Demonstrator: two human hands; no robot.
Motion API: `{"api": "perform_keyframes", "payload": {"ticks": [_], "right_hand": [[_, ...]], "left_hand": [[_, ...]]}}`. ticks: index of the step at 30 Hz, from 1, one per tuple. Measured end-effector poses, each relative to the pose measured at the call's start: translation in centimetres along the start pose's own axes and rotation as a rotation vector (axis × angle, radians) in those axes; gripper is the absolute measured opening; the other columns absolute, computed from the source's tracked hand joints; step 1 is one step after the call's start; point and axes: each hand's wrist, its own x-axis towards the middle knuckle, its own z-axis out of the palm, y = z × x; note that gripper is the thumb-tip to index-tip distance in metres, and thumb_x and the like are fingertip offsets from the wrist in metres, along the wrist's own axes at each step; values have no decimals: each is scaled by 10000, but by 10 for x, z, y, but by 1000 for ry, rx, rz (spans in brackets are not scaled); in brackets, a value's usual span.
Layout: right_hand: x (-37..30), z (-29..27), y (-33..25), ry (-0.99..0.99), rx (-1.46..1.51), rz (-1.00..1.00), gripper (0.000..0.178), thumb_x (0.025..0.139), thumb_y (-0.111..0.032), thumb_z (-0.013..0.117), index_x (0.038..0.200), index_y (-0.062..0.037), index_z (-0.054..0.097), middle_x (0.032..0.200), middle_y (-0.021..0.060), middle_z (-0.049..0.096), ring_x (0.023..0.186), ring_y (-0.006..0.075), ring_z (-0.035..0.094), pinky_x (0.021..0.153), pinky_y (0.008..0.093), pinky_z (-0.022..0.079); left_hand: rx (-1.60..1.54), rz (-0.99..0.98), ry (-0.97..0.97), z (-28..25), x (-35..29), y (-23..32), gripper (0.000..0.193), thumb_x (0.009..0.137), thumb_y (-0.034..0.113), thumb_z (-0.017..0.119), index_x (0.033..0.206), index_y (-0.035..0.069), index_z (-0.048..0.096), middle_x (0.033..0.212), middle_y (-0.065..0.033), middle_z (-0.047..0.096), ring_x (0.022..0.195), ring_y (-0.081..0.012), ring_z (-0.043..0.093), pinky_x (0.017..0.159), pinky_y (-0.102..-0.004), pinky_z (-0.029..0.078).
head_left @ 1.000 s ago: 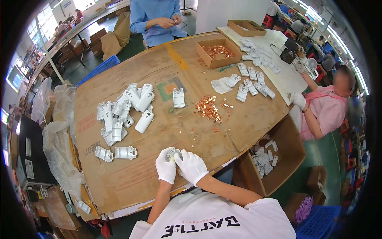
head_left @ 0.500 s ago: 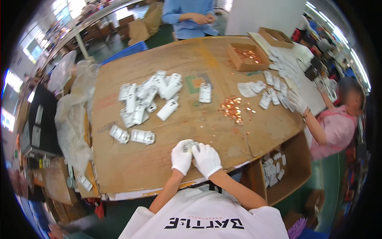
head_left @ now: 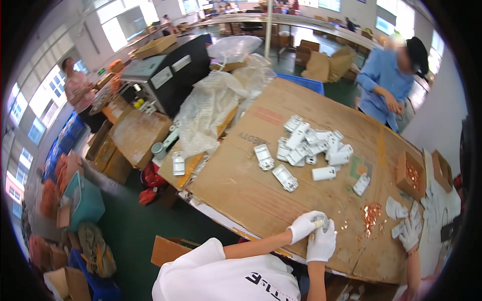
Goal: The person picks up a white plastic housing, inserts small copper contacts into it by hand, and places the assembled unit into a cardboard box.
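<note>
My left hand (head_left: 304,227) and my right hand (head_left: 322,246), both in white gloves, are close together over the near edge of the cardboard-covered table (head_left: 236,200). Between their fingers is a small grey-and-white part (head_left: 320,221), mostly covered by the gloves; its exact kind I cannot make out. Beyond them lies a heap of white plastic casings (head_left: 301,145). Two casings lie open side up nearer to me, one of them a hollow shell (head_left: 284,178). A single casing (head_left: 361,184) lies apart to the right, and small copper-coloured pieces (head_left: 371,218) are strewn close by.
At the far right stands a cardboard box (head_left: 410,175) of copper pieces. A co-worker's gloved hand (head_left: 410,233) is at the right edge among white casings. Across the table stands a person in blue (head_left: 384,85). Plastic sheeting (head_left: 208,108) and a black machine (head_left: 170,72) are at the left.
The view has swung left, so the table and my hands appear farther right. Both hands stay together around the small part. The co-worker's hand at the right still reaches among the casings.
</note>
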Motion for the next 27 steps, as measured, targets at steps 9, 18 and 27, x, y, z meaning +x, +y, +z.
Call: {"api": "perform_keyframes", "payload": {"ticks": [9, 18, 27], "right_hand": [[6, -7, -5, -116, -45, 30, 419, 752, -162, 750, 1149, -138, 620, 1338, 126, 492, 954, 351, 600, 773, 439, 520], [5, 1, -2, -117, -73, 20, 456, 738, -142, 761, 1173, -144, 622, 1362, 111, 486, 985, 340, 596, 796, 434, 517], [1, 2, 5, -74, -47, -17, 400, 749, -92, 730, 1136, -104, 629, 1379, 119, 503, 1016, 350, 588, 825, 435, 509]], "left_hand": [[-13, 0, 17, 1, -1, 3, 350, 964, 173, 570, 1261, -12, 562, 1184, -110, 642, 1115, -180, 584, 977, -311, 439], [44, 47, 87, 4, 2, -1, 320, 952, 234, 564, 1203, 41, 612, 1082, -86, 669, 940, -168, 629, 777, -308, 516], [160, 65, 127, 6, -4, 7, 316, 928, 228, 564, 1186, 57, 628, 1108, -113, 676, 984, -217, 647, 817, -336, 516]]}}
